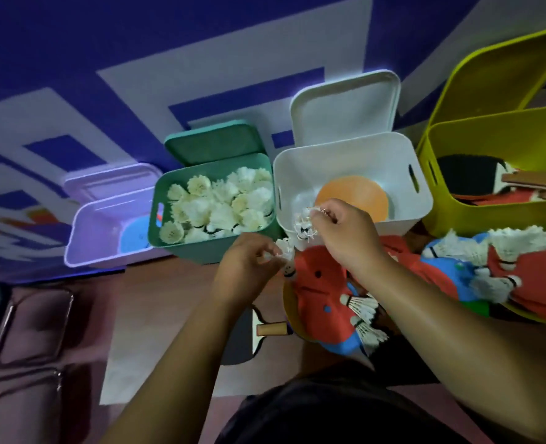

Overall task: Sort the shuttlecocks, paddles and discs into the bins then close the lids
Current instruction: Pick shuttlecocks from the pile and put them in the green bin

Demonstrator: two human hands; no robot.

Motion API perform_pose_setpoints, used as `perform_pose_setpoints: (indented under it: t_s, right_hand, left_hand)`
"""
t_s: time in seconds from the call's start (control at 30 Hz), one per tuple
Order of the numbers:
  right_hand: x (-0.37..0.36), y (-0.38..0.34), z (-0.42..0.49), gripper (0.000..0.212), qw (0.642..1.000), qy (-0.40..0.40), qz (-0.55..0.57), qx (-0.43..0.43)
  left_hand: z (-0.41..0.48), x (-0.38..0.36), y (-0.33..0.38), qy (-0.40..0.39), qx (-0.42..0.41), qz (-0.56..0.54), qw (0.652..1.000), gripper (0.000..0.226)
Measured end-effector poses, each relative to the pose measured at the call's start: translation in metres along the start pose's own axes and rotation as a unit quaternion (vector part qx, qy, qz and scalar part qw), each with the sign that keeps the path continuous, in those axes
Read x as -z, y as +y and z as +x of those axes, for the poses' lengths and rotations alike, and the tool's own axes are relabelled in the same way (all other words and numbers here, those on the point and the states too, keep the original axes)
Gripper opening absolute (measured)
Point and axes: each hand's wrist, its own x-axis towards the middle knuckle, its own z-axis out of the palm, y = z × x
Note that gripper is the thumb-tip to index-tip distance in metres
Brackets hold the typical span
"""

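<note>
Blue-and-white backdrop point(105, 43), open bins point(345, 155), left-hand grip point(249, 270) pinching one shuttlecock point(287, 262) cork-down, right-hand grip point(348, 232) pinching second shuttlecock point(303, 227) cork-down

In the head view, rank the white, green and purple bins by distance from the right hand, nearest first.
1. White bin: the right hand is over its front rim.
2. Green bin: next on the left.
3. Purple bin: far left.

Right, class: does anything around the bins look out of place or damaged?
The shuttlecock pinched by the right hand looks ragged, its feathers splayed, and it hangs at the white bin holding an orange disc, not the green bin.
</note>
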Motion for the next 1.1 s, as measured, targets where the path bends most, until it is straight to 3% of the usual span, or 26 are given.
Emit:
perform_pose_setpoints:
  t_s: [0.13,0.4,0.53,0.63,0.77,0.87,1.1]
  right_hand:
    - [-0.038,-0.025,0.007,0.026,0.999,-0.046,0.018,0.009]
    - [-0.094,-0.065,0.024,0.011,0.996,-0.078,0.034,0.001]
    - [-0.109,-0.074,0.029,0.033,0.997,-0.076,0.014,-0.011]
    - [-0.115,-0.076,0.028,0.036,0.997,-0.073,0.013,-0.022]
    - [-0.119,-0.075,0.028,0.011,0.998,-0.054,0.025,-0.037]
    - [-0.121,-0.073,0.03,0.027,0.998,-0.028,0.013,-0.058]
    - [-0.121,-0.073,0.044,0.024,0.995,0.05,0.005,-0.089]
  left_hand:
    - [-0.019,0.037,-0.029,0.073,0.09,-0.025,0.993,0.025]
    - [-0.029,0.111,-0.074,0.2,0.111,-0.078,0.97,0.017]
    - [-0.01,0.142,-0.091,0.225,0.083,-0.057,0.969,0.013]
    - [0.013,0.15,-0.101,0.197,0.065,-0.043,0.977,0.018]
    - [0.035,0.141,-0.109,0.131,0.04,0.004,0.991,0.031]
    - [0.038,0.132,-0.11,0.126,0.051,-0.023,0.99,0.03]
    - [0.034,0.116,-0.113,0.06,0.082,-0.084,0.991,0.018]
